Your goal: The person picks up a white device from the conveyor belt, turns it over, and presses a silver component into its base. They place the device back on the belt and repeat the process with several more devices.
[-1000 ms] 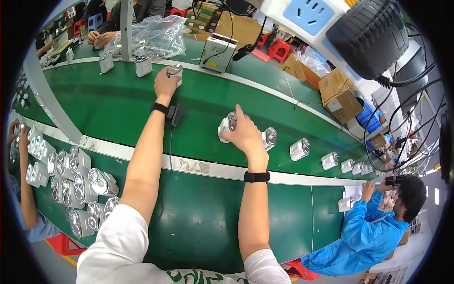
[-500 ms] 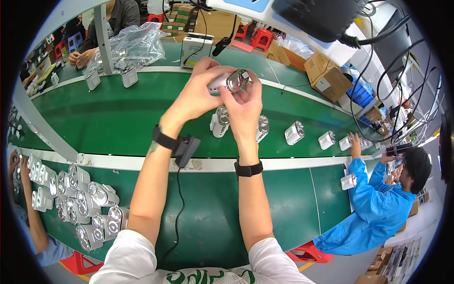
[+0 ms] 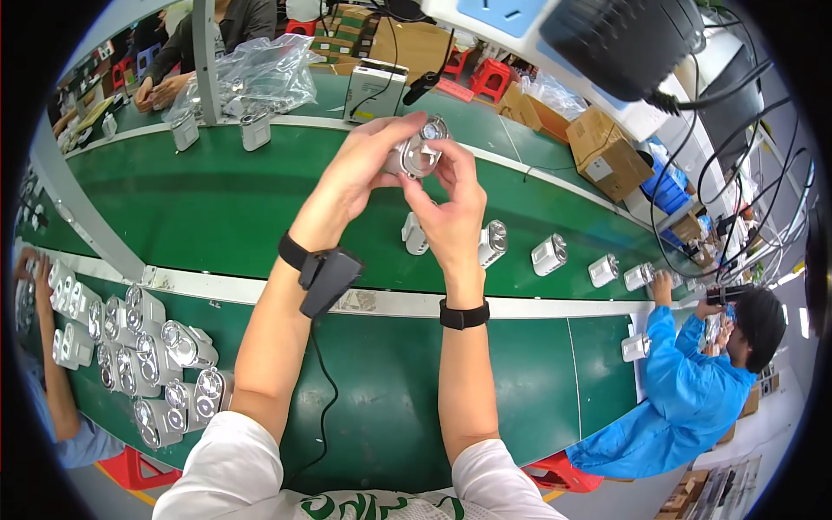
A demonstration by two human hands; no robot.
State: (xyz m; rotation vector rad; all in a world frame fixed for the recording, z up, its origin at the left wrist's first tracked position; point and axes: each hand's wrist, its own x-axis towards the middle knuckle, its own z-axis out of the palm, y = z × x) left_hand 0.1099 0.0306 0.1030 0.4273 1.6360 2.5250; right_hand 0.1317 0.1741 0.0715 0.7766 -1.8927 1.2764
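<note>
Currently, held unit (image 3: 419,158): one, raised above the green belt (image 3: 225,208), its white housing ending in a shiny face with two rounds.
Left hand (image 3: 358,172): clamped on the housing from the unit's left and far side, covering more of it than the other hand does.
Right hand (image 3: 458,208): clamped on the same unit, thumb along the near edge, fingers at the right; the unit lies beyond this hand and to its left.
Nearer hand: neither, since both touch the unit, which sits between them.
Shiny face: its long axis slants from far right to near left, and it looks upward; the housing's own axis is mostly hidden behind the left hand.
Belt row: five units told apart, the first (image 3: 414,234) just left of the right hand and partly covered, the second (image 3: 494,243) just right of it, then three (image 3: 549,255) spaced off to the right; others overlap near a co-worker's hand (image 3: 662,288), too small to count.
Far-rail units (image 3: 255,132): two, upright, well to the left.
Counter cluster (image 3: 156,360): roughly fourteen units at the left of the counter (image 3: 390,390), overlapping, so the exact number cannot be told.
Lone counter unit (image 3: 635,347): one, beside the blue sleeve (image 3: 663,347).
Black wristbands (image 3: 464,315): two, one per wrist.
Black box (image 3: 332,282): one, at the left wrist, trailing one cable (image 3: 328,381).
</note>
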